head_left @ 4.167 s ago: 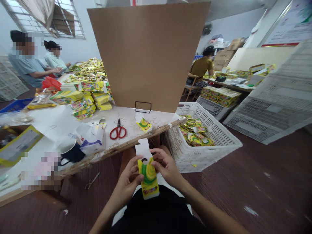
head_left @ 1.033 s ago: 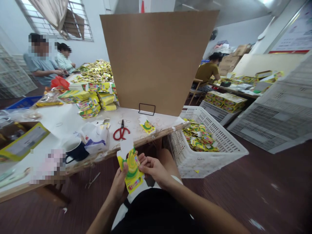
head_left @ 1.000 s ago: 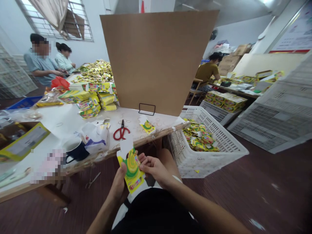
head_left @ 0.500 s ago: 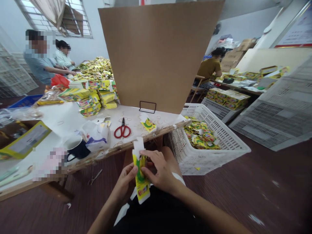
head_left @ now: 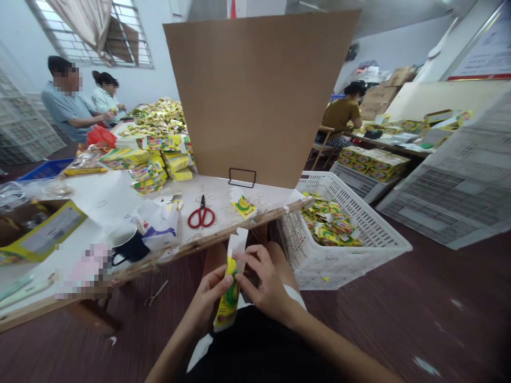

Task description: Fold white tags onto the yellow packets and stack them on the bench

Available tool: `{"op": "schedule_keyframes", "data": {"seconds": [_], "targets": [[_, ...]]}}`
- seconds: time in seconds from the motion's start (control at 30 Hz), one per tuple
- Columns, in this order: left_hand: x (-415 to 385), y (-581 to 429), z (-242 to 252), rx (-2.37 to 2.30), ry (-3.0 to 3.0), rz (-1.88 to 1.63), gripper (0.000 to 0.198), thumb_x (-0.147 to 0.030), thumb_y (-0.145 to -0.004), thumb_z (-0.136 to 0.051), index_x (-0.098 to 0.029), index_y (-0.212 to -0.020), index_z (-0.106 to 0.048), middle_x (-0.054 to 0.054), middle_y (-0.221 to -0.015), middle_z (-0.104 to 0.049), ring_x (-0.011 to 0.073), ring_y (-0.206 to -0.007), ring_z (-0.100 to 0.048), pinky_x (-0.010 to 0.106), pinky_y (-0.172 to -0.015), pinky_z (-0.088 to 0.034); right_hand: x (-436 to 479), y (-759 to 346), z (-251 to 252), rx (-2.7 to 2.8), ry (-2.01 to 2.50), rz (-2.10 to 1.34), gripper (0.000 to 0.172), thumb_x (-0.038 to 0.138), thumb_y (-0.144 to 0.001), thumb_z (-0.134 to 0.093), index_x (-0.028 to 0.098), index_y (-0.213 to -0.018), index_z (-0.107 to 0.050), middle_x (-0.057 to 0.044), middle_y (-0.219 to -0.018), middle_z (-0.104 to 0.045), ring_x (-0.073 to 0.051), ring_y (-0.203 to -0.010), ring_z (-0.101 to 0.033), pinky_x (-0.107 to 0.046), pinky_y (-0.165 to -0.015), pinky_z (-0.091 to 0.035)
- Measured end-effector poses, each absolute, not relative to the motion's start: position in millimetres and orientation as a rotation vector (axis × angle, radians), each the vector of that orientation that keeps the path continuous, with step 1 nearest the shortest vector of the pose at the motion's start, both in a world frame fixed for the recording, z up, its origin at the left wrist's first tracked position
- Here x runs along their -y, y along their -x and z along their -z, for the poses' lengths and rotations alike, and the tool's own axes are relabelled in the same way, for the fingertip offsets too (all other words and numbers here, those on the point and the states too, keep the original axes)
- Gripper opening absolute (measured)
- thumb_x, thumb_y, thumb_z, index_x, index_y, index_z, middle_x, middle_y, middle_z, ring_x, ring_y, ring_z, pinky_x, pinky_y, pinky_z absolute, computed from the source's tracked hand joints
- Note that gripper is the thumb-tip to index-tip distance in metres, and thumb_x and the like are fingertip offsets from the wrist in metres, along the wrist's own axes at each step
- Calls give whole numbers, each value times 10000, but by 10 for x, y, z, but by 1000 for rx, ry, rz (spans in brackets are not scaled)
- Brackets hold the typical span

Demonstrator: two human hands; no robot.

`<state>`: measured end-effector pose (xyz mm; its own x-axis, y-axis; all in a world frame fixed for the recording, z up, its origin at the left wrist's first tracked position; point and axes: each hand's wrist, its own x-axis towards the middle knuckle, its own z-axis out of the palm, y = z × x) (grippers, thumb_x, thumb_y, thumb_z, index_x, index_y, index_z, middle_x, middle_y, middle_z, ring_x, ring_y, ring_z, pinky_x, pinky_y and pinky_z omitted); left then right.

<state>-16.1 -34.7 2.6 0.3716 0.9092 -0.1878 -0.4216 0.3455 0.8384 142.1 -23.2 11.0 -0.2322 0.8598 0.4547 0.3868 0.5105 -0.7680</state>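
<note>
Above my lap is a small yellow-and-green carton [head_left: 227,306], tilted, its white end flap [head_left: 238,242] standing up toward the table. My left hand [head_left: 209,295] is closed around its left side, the thumb lying across the printed front. At the upper right edge, my right hand [head_left: 265,282] pinches the carton between thumb and bent fingers, just below the white flap. The carton's inside is hidden from view. Past the flap, another flattened yellow-and-green carton [head_left: 244,206] lies on the table near the front edge.
Red-handled scissors [head_left: 201,215], a dark mug [head_left: 130,246] and stacked cartons [head_left: 149,178] stand on the white table [head_left: 120,194]. A large cardboard sheet [head_left: 259,101] rises behind. To my right, a white plastic crate [head_left: 379,242] holds several small cartons. Other people sit or stand farther back.
The carton's front now looks closed over, where its side gaped before. It has turned slightly, its lower end swinging left and its flap right. My right fingers have shifted along its edge.
</note>
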Motion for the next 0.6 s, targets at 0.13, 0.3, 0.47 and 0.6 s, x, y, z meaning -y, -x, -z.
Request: {"op": "schedule_keyframes", "data": {"seconds": [0.13,0.3,0.47,0.6], "targets": [[344,154,72,-773,-784,-1049,349,-355,-744,-696,-151,-1024,-655,79,-885,-726,209,-759,-670,271,-665,-497,231,-1407,30,1621,1141,-847,356,342,-819,-595,188,-1138,-563,-93,-1086,-563,-213,-904,-536,-322,-767,-463],[335,94,131,-865,-931,-1085,370,-416,-786,-633,-145,-1037,-611,83,-923,-718,233,-813,-673,305,-710,-515,213,-1405,107,1526,1196,-1002,254,393,-849,-551,171,-749,-621,-21,-699,-593,-160,-676,-531,-254,-609,-438],[340,121,95,-946,-1127,-1119,475,-294,-809,-625,-214,-1218,-398,76,-1017,-681,225,-908,-658,318,-773,-515,226,-1455,11,1387,1189,-1047,191,371,-810,-604,187,-858,-590,-9,-700,-600,-150,-633,-555,-243,-557,-441],[375,131,33,-868,-1108,-1130,660,-269,-817,-608,-277,-1335,-199,89,-1095,-647,238,-978,-641,340,-800,-512,252,-1522,-22,1359,982,-1133,346,331,-830,-587,236,-1134,-452,-33,-880,-619,-157,-736,-610,-255,-611,-490]]}}
